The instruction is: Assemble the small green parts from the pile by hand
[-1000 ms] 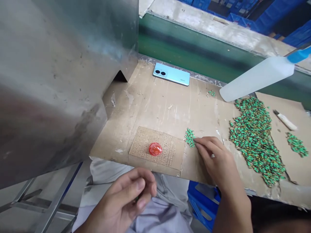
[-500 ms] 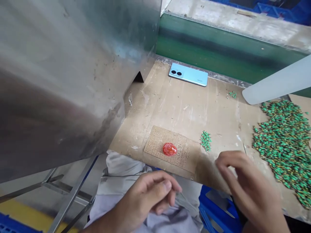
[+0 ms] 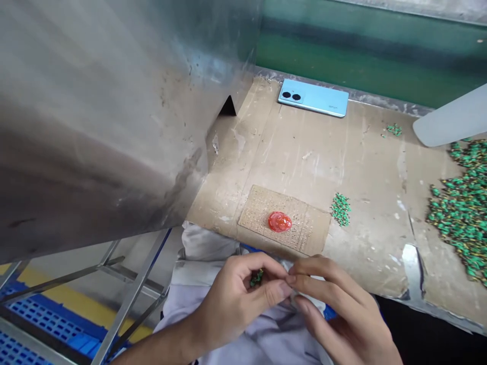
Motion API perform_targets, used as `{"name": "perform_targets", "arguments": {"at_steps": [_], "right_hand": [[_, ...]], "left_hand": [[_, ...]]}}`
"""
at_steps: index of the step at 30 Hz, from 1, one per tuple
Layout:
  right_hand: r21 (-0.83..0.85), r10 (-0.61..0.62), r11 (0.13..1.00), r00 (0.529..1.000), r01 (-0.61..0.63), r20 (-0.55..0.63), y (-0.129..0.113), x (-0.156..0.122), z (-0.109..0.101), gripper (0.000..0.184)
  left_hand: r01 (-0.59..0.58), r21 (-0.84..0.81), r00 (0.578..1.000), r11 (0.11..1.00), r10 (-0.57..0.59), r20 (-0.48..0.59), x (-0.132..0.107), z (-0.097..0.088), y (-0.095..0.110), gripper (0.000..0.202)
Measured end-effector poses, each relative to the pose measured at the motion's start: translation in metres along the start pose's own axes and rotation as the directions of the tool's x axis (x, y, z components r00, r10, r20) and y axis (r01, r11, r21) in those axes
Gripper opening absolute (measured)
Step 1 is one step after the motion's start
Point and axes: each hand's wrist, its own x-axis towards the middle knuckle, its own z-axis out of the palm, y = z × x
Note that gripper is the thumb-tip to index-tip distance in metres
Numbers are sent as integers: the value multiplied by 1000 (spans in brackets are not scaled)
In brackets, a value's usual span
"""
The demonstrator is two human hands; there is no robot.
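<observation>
My left hand [image 3: 247, 299] is curled over my lap, and a few small green-and-dark pieces [image 3: 256, 277] show inside its bent fingers. Its thumb and forefinger press together at the tips. My right hand [image 3: 338, 304] meets them there, its fingers pinched close; whatever lies between the fingertips is too small to make out. Just beyond both hands, a red, glossy, oval blob [image 3: 280, 222] sits on a thin brown board [image 3: 304, 235] dotted with tiny specks. Beside the board's right end lies a small cluster of the green pieces [image 3: 340, 209].
A large heap of green pieces [image 3: 462, 213] spreads at the right. A light blue phone [image 3: 323, 99] lies at the back of the cardboard-covered table [image 3: 365, 167]. A white tube [image 3: 452, 119] juts in from the right, and a metal panel [image 3: 114, 116] walls off the left.
My right hand has come left from beside the table edge to meet my left hand's fingertips. Green pieces now show in my left hand. The view has shifted, so the table things appear further right.
</observation>
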Motion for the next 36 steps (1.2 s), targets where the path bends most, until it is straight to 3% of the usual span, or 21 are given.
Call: {"name": "perform_targets", "arguments": {"at_steps": [4, 9, 17, 22, 28, 36], "right_hand": [[106, 43, 994, 997, -37, -61, 0, 0, 5, 35], [229, 178, 960, 983, -162, -50, -3, 3, 6, 24], [156, 141, 978, 990, -141, 14, -5, 8, 2, 22], [147, 176, 974, 984, -172, -15, 0, 15, -2, 17], [-162, 289, 934, 939, -319, -184, 11, 36, -11, 11], [-407, 228, 885, 973, -225, -42, 13, 51, -16, 9]], "left_hand": [[-13, 100, 999, 995, 16, -29, -3, 2, 2, 11], [-163, 287, 981, 944, 186, -57, -5, 2, 1, 7], [-307, 372, 938, 876, 345, -41, -4, 2, 3, 10], [-238, 362, 956, 901, 283, -77, -5, -2, 3, 10], [-69, 289, 983, 955, 114, -142, -5, -9, -4, 21], [-44, 433, 980, 900, 123, -155, -3, -13, -8, 34]]}}
